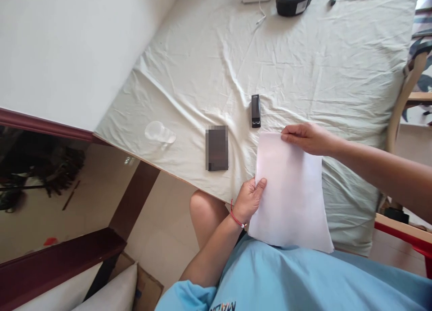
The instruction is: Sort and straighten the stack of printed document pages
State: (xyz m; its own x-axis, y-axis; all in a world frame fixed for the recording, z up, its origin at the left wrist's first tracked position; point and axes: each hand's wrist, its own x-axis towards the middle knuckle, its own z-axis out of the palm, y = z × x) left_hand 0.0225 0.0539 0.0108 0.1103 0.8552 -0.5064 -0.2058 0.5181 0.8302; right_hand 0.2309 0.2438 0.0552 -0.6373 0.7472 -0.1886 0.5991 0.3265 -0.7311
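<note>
My left hand (248,198) pinches the near-left edge of the white rectangular paper sheet (290,194); my right hand (305,137) grips its far corner. A black oblong stapler (255,110) lies just beyond my right fingertips.

obstacles: stapler (255,110), dark box (216,147), plastic cup (159,132) | free: wide bare cloth (330,63) beyond stapler

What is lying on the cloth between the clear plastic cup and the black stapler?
Only a dark flat rectangular object lies between cup and stapler, head view.
</note>
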